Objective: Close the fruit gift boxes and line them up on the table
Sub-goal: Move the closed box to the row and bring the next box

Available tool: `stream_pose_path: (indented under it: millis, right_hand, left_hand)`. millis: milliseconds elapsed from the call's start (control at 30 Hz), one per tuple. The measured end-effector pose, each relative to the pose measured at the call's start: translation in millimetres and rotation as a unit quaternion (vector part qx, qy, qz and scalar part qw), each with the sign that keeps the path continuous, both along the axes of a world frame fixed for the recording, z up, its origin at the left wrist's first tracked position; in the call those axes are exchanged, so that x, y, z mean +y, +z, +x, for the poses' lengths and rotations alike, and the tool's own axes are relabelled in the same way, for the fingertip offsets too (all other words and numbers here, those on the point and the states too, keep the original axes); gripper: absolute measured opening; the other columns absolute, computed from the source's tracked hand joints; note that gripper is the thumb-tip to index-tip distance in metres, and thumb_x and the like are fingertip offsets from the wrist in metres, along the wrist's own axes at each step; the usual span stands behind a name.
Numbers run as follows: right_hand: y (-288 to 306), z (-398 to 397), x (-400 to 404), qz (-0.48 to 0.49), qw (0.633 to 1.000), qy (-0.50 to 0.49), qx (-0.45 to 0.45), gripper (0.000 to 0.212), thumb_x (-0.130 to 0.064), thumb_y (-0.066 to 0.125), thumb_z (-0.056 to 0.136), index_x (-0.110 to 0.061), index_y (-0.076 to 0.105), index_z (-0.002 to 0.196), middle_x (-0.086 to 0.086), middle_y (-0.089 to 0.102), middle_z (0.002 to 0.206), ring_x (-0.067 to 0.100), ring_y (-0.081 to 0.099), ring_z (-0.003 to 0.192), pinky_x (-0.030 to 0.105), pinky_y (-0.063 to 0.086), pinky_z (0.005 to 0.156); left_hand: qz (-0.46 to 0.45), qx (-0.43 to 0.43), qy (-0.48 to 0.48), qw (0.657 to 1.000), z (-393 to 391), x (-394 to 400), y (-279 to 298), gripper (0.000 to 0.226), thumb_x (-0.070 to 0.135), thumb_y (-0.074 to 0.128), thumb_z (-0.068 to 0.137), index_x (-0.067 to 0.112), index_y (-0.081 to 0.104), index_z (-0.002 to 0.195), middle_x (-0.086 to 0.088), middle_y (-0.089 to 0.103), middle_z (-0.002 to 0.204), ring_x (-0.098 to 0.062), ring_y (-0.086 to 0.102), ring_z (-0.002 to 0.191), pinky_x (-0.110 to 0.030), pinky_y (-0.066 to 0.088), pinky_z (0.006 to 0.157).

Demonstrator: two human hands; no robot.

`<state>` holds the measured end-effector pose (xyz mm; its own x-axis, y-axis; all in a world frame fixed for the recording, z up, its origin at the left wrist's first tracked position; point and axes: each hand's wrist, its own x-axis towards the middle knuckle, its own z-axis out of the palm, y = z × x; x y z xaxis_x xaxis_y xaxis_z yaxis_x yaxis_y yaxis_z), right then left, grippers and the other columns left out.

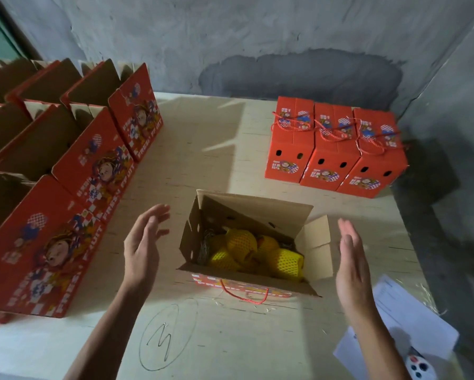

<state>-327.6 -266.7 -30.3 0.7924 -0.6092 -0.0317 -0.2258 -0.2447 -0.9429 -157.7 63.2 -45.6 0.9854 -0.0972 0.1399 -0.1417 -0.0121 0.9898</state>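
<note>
Three closed boxes [337,149] stand side by side; one open box [253,242] sits between the left hand [142,242] and right hand [352,259], fingers straight, loosely spread, touching nothing.

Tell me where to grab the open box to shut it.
Probably take the open box by its two upright side flaps, left hand and right hand coming in from either side: both flaps stand up above the fruit, free to fold inward.
</note>
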Motion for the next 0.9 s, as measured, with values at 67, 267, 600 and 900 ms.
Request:
stream_pose_path:
  millis: [67, 267, 600, 900]
  right_hand:
    - [-5, 5, 1, 0.094, 0.996, 0.002, -0.011, 0.062, -0.063, 0.017, 0.104, -0.036, 0.033, 0.158, -0.021, 0.033, 0.162, -0.003, 0.028, 0.149, 0.036, 0.018, 0.127]
    - [-26, 8, 12, 0.218, 0.972, 0.078, -0.053, 0.067, -0.082, 0.029, 0.091, -0.052, 0.043, 0.149, -0.022, 0.035, 0.161, 0.001, 0.027, 0.151, 0.052, 0.01, 0.127]
    - [-48, 11, 19, 0.007, 0.984, 0.177, 0.002, 0.039, -0.016, 0.044, 0.109, -0.033, 0.058, 0.142, -0.027, 0.042, 0.156, -0.004, 0.025, 0.15, 0.02, 0.021, 0.123]
    - [-56, 22, 12, -0.23, 0.938, 0.246, 0.085, 0.041, -0.017, 0.041, 0.11, -0.032, 0.056, 0.145, -0.028, 0.024, 0.162, -0.009, 0.0, 0.152, 0.02, 0.016, 0.123]
  left_hand:
    - [-0.03, 0.078, -0.044, 0.996, 9, -6, -2, 0.036, 0.015, 0.036, 0.111, 0.015, 0.059, 0.139, -0.001, 0.064, 0.14, -0.021, 0.059, 0.131, -0.043, 0.048, 0.104]
    - [0.026, 0.119, -0.13, 0.984, 10, -29, 1, 0.048, -0.005, 0.033, 0.107, 0.017, 0.064, 0.135, 0.013, 0.07, 0.129, -0.006, 0.06, 0.126, -0.027, 0.055, 0.099]
    - [0.175, 0.005, -0.273, 0.946, 11, -21, -33, 0.047, 0.003, 0.053, 0.095, 0.022, 0.065, 0.136, 0.012, 0.051, 0.153, -0.009, 0.03, 0.152, -0.039, 0.023, 0.124]
    - [0.283, -0.104, -0.196, 0.933, -12, -32, -48, 0.052, -0.006, 0.052, 0.101, 0.029, 0.06, 0.139, 0.014, 0.047, 0.154, -0.003, 0.023, 0.153, -0.028, 0.022, 0.125]
